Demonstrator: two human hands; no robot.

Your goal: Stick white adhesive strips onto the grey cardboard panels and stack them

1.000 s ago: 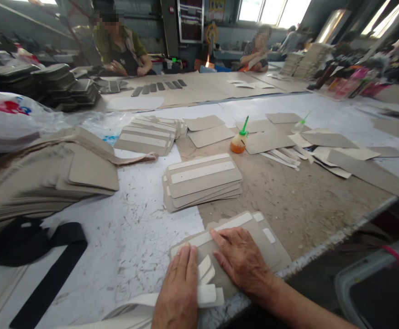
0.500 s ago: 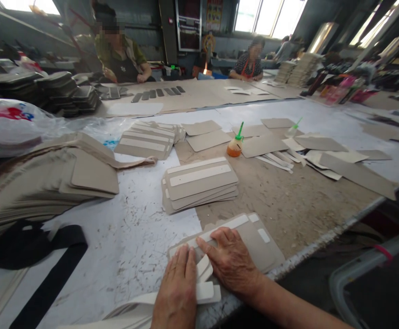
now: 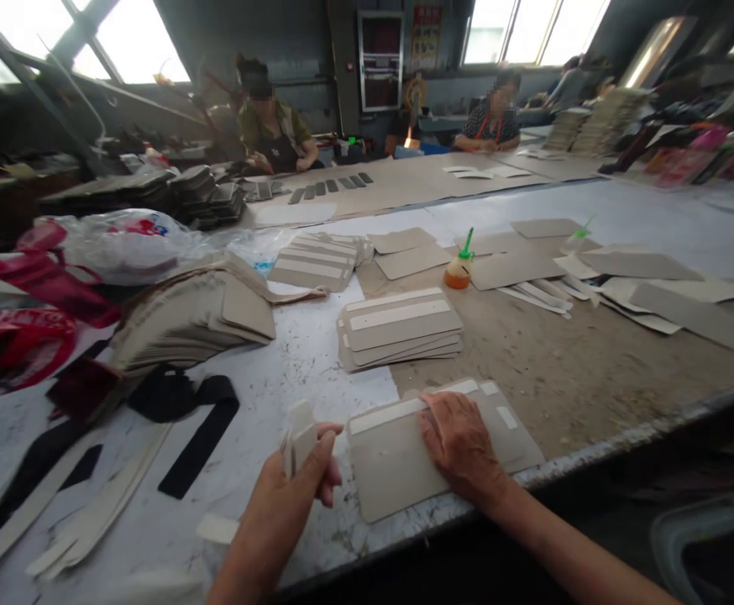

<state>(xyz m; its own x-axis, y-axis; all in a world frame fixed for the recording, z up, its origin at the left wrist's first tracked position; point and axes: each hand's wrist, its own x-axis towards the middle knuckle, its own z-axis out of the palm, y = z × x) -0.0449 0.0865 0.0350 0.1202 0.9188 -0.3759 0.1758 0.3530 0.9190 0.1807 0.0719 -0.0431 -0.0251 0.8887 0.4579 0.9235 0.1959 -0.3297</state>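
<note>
My left hand (image 3: 295, 487) is raised off the table, its fingers pinched on a small bundle of white strips (image 3: 297, 437). Flat on a grey card panel (image 3: 392, 458) near the table's front edge lies my right hand (image 3: 461, 441), its fingers pressing the long white strip (image 3: 398, 412) along the panel's top. More grey panels lie under that one. Just beyond stands a stack of finished panels with white strips (image 3: 401, 328).
A glue bottle with a green nozzle (image 3: 459, 265) stands mid-table among loose grey cards (image 3: 511, 269). A fanned pile of cards (image 3: 196, 315), black straps (image 3: 196, 428) and plastic bags (image 3: 115, 248) lie left. Two people sit at the far end. The table edge (image 3: 625, 437) runs at right.
My left hand has lifted off the panel with the small white strips and moved left. My right hand stays pressed on the panel. The view has swung left.
</note>
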